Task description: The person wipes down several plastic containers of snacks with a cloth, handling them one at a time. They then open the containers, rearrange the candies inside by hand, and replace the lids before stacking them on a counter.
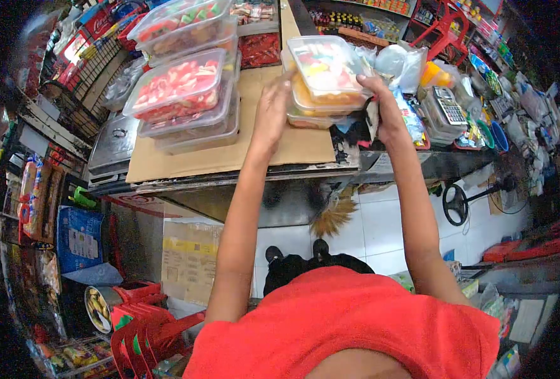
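Note:
A clear plastic tub (327, 66) of pale and colourful sweets sits on top of a short stack at the counter's right. My left hand (275, 104) is closed against its left side. My right hand (384, 104) grips the right side, thumb at the lid's edge. Beneath is a tub with orange contents (324, 101); the fingers' far ends are hidden. To the left of my left hand stands a stack of tubs, topped by one of red and white sweets (178, 85). Behind it, another tub (182, 22) holds red and green sweets.
Cardboard (198, 155) covers the counter. Right of my right hand are a calculator (449, 104) on a container, plastic bags (406, 63) and blue and green bowls. A broom (335, 216) stands below the counter. A fan (455, 203) is at the right, red chairs (144, 338) at lower left.

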The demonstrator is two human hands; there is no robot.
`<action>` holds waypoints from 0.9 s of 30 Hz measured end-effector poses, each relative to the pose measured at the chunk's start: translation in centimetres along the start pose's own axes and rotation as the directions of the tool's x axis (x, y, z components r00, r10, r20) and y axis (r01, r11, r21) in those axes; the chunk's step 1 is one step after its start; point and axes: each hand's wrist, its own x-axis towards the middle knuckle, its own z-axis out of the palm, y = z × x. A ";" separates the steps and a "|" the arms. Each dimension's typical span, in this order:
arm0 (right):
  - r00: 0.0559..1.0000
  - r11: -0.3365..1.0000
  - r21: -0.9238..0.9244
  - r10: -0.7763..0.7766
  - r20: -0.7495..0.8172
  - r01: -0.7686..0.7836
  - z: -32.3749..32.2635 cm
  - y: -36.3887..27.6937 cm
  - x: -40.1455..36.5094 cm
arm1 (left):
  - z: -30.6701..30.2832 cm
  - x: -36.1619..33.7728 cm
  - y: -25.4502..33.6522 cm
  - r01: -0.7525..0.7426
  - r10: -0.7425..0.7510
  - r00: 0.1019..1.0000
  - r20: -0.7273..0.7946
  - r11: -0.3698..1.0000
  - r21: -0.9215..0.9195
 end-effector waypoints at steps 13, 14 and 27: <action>0.991 0.882 0.450 0.122 0.061 -0.136 -3.8 1.2 -0.7 | 1.0 1.1 0.1 0.315 -0.319 0.933 0.168 0.948 0.050; 0.991 0.883 0.450 0.120 0.063 -0.135 -3.9 1.2 -0.6 | 1.4 0.8 0.2 0.313 -0.317 0.934 0.167 0.949 0.050; 0.965 0.956 0.159 0.229 0.124 -0.247 -2.2 3.4 0.1 | -3.0 -3.5 10.4 -0.088 0.371 0.897 -0.241 0.683 0.725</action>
